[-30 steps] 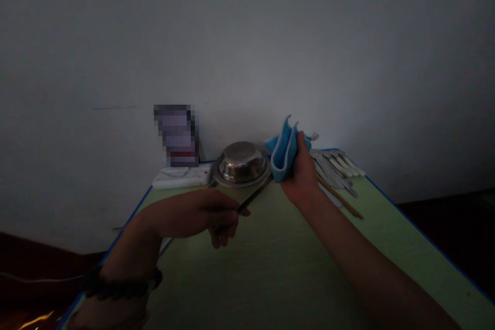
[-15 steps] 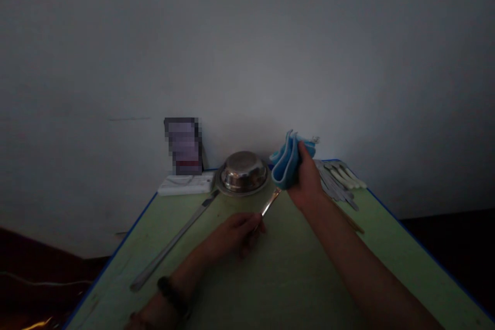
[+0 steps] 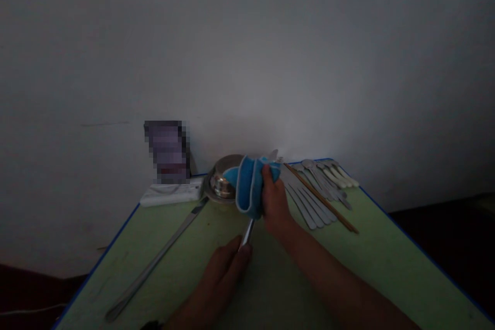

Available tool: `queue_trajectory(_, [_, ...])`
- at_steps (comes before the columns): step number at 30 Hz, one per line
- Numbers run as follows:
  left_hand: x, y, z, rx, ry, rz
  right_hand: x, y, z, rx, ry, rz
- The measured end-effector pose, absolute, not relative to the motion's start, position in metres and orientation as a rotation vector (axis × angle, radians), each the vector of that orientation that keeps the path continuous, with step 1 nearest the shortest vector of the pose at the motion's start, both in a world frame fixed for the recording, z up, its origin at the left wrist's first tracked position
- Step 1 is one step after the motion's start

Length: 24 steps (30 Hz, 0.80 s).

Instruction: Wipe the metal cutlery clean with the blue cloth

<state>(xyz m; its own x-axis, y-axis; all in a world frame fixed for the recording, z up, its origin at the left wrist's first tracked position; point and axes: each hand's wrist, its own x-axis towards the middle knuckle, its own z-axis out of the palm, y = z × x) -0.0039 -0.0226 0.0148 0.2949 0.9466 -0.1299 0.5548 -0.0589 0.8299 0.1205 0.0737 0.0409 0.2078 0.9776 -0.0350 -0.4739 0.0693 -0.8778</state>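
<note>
My left hand (image 3: 228,263) is closed round the lower end of a shiny metal table knife (image 3: 248,232), which points up and away from me. A folded blue cloth (image 3: 244,191) with pale edges is wrapped about the knife's upper part and hides most of it. Gripping that cloth from the right is my right hand (image 3: 276,206), thumb on top. What looks like the blade's rounded tip shows just above the cloth. Behind the cloth, partly covered, an upturned steel bowl (image 3: 221,185) rests on a wider metal dish.
Right of my hands lie several fanned flat metal handles (image 3: 311,211), a pair of wooden chopsticks (image 3: 323,200) and white-handled cutlery (image 3: 342,176). A long metal utensil (image 3: 154,260) slants across the left side. A blurred-out screen (image 3: 170,152) leans behind a white slab (image 3: 172,194), against the wall.
Both hands have come closer to me and a little left, with the knife now more upright. The cloth has moved down in front of the bowl, uncovering the chopsticks and flat handles.
</note>
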Motion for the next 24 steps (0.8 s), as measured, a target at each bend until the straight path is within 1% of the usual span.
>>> queue_trajectory(4, [-0.005,-0.021,0.020,1.799,1.320,0.570,0.124,0.057,0.031,-1.175,-0.672,1.229])
queue_trajectory(7, [-0.007,-0.018,0.024,1.778,1.313,0.596,0.135,0.042,0.018,-1.206,-0.725,1.245])
queue_trajectory(9, [-0.008,-0.015,0.026,1.778,1.311,0.624,0.142,0.036,0.008,-1.168,-0.761,1.321])
queue_trajectory(15, [-0.020,-0.020,0.019,1.683,1.389,0.616,0.144,0.037,-0.008,-0.780,-0.915,1.567])
queue_trajectory(18, [-0.029,-0.026,0.016,1.639,1.446,0.587,0.139,0.042,-0.006,-0.768,-0.775,1.603])
queue_trajectory(24, [-0.032,-0.030,0.021,1.751,1.433,0.470,0.137,0.051,-0.001,-0.840,-0.268,1.664])
